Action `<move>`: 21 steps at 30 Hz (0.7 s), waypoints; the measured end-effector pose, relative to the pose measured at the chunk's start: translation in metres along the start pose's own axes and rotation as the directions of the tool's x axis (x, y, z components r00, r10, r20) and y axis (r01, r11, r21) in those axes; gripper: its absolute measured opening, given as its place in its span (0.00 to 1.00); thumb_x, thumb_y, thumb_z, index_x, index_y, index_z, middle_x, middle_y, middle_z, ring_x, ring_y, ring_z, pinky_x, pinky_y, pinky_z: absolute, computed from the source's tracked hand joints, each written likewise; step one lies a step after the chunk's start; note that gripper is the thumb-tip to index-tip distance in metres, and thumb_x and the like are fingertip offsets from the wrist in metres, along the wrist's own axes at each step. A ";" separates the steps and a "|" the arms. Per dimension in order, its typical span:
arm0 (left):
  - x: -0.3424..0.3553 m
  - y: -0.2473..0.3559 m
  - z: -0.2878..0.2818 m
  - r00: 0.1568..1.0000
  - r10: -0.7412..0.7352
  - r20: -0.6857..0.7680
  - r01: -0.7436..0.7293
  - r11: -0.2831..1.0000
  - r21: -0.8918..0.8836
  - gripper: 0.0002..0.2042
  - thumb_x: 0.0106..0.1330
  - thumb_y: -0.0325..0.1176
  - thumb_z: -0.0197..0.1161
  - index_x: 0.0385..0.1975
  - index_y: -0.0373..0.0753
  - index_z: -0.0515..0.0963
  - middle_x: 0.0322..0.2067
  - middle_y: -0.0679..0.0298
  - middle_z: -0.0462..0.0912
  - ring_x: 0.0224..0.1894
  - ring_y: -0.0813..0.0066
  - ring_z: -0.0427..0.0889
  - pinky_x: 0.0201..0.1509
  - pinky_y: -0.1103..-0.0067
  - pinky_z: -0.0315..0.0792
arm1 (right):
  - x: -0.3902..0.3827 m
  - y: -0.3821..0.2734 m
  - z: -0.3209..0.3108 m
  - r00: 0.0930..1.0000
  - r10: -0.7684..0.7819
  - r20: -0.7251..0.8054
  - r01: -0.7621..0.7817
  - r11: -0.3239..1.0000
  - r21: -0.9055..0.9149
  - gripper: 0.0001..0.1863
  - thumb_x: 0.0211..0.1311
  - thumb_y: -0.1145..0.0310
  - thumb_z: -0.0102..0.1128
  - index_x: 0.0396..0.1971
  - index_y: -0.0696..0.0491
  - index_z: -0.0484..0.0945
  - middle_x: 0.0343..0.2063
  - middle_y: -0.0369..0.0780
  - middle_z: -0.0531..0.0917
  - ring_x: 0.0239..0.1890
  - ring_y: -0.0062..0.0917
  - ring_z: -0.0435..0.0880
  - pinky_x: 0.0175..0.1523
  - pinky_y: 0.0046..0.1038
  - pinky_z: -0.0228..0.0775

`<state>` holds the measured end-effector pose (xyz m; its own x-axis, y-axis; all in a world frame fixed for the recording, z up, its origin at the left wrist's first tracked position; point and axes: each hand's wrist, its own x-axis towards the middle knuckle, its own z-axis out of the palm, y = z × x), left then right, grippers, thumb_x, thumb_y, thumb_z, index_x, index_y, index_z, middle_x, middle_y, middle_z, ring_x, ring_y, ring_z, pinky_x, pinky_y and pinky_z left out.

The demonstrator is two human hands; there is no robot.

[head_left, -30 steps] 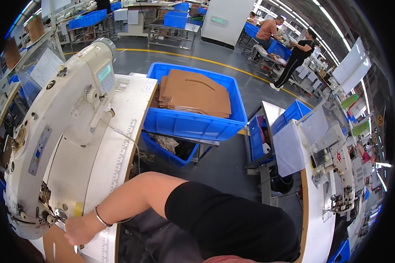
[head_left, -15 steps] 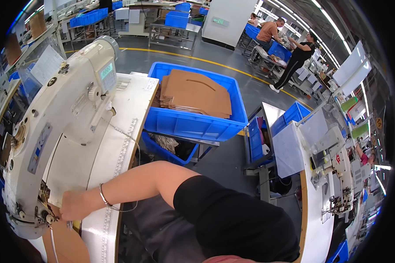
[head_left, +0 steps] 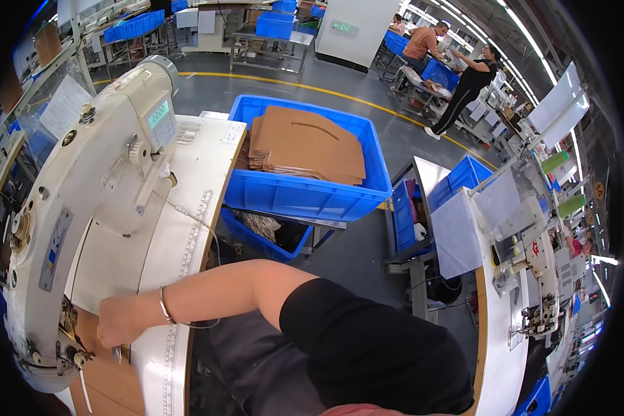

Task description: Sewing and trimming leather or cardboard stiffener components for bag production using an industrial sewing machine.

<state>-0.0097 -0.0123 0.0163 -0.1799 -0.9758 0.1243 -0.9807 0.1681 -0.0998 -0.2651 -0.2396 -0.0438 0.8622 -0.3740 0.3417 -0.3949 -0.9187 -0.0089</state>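
Note:
My right hand [head_left: 120, 321] is closed, its fingers curled down, just right of the needle area of a cream sewing machine [head_left: 83, 173]. A small shiny metal piece [head_left: 116, 354] pokes out below the fingers; whether it is gripped, and its kind, I cannot make out. Beneath the hand a flat brown panel [head_left: 114, 388] lies on the machine bed, with a narrow white strip [head_left: 85, 392] along it. The presser foot and needle are partly hidden by the machine head. My left hand is out of view.
Beyond the white sewing table [head_left: 161, 347] stands a blue crate [head_left: 305, 197] stacked with brown panels [head_left: 312, 145]. A lower blue bin [head_left: 267, 239] sits beneath it. Another sewing machine [head_left: 539, 277] is at the right. Two people are at a far bench, one standing, with another person behind.
My right hand has drawn slightly away from the needle area, and the metal piece under its fingers shows more plainly. The whole view has shifted a little.

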 end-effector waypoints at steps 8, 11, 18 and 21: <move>0.043 -0.006 0.015 0.950 0.310 -0.044 -0.312 0.948 -0.066 0.23 0.69 0.36 0.53 0.62 0.33 0.74 0.60 0.44 0.76 0.58 0.49 0.79 0.61 0.63 0.73 | -0.015 0.021 -0.009 0.950 0.311 -0.021 -0.312 0.946 -0.093 0.03 0.52 0.67 0.62 0.25 0.47 0.84 0.26 0.35 0.86 0.33 0.31 0.87 0.33 0.35 0.76; 0.062 0.011 0.011 0.982 0.155 0.111 -0.149 0.987 -0.056 0.26 0.66 0.32 0.55 0.65 0.34 0.70 0.66 0.48 0.70 0.68 0.53 0.69 0.66 0.65 0.70 | -0.017 0.032 -0.002 0.896 0.436 -0.080 -0.440 0.897 -0.044 0.03 0.51 0.69 0.62 0.23 0.48 0.83 0.27 0.37 0.85 0.34 0.32 0.86 0.34 0.36 0.76; 0.082 0.014 0.044 0.978 0.157 -0.139 -0.160 0.987 -0.009 0.15 0.68 0.27 0.52 0.51 0.33 0.80 0.52 0.50 0.83 0.55 0.51 0.81 0.56 0.63 0.75 | -0.009 0.022 -0.014 0.911 0.403 -0.090 -0.394 0.914 0.100 0.04 0.54 0.71 0.60 0.29 0.47 0.82 0.32 0.35 0.81 0.36 0.35 0.86 0.37 0.37 0.78; 0.083 0.030 0.037 0.989 0.140 -0.053 -0.142 0.990 -0.023 0.22 0.62 0.23 0.56 0.59 0.34 0.74 0.62 0.55 0.77 0.61 0.56 0.78 0.61 0.66 0.74 | -0.020 0.026 -0.017 0.864 0.500 -0.067 -0.493 0.865 0.096 0.04 0.55 0.69 0.58 0.31 0.46 0.80 0.31 0.35 0.83 0.35 0.34 0.86 0.33 0.37 0.77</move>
<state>-0.0513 -0.0938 -0.0124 -0.3195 -0.9337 0.1613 -0.9468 0.3078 -0.0940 -0.2973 -0.2537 -0.0352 0.5261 -0.7734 0.3536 -0.7360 -0.6224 -0.2663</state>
